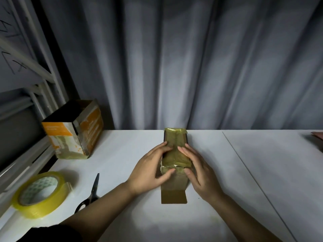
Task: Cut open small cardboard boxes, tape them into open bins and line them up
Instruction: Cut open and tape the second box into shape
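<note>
Nearest the camera, 2 bare forearms are reaching forward over the white bench [227,172]. At the near left edge a roll of clear tape [41,194] is lying flat, and black scissors [90,193] are lying just right of it, blades pointing away. In the middle, a taped cardboard box [175,154] is lying on its side, its open brown flap [173,196] pointing toward the person. The left hand [148,172] is gripping the box's left side, thumb pressing on the near taped end. The right hand [197,170] is gripping the right side the same way. Farther back left, an orange-and-white open box [73,133] is standing upright. A grey curtain [192,58] is hanging behind.
</note>
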